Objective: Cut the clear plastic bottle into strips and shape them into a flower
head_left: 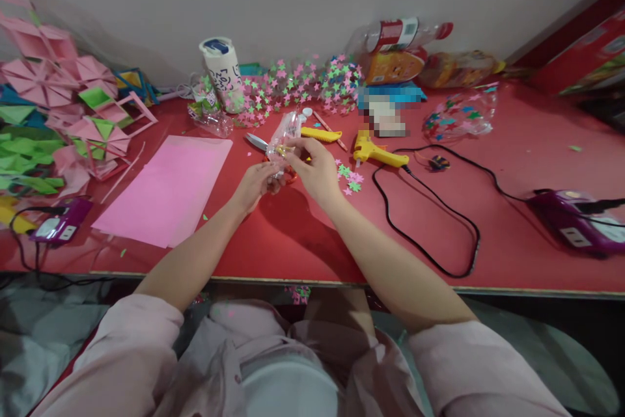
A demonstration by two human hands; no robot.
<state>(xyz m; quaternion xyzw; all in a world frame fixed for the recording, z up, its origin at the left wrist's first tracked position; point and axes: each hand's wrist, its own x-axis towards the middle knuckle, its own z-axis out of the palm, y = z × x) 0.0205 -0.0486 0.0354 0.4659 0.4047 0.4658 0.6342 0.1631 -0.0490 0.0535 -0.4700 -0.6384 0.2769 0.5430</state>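
Observation:
Over the middle of the red table (303, 235), my left hand (256, 186) is closed on the lower side of a small clear plastic piece (279, 144). My right hand (317, 170) pinches the same piece from above, near a shiny yellow bit; its exact kind is too blurred to tell. Scissors (256, 141) lie just behind my left hand, partly hidden by it. A yellow cutter (321, 135) rests behind my right hand, beside a pink pencil-like stick (329, 129). Pink and green paper stars (350, 179) are scattered right of my right hand.
Pink paper sheets (166, 189) and folded paper models (63, 72) lie left. A yellow glue gun (378, 151) with a looping black cord (434, 264) lies right. Behind stand a white canister (222, 75), star-covered plastic (297, 88) and bottles (400, 33). Purple power strips (576, 222) sit right and left.

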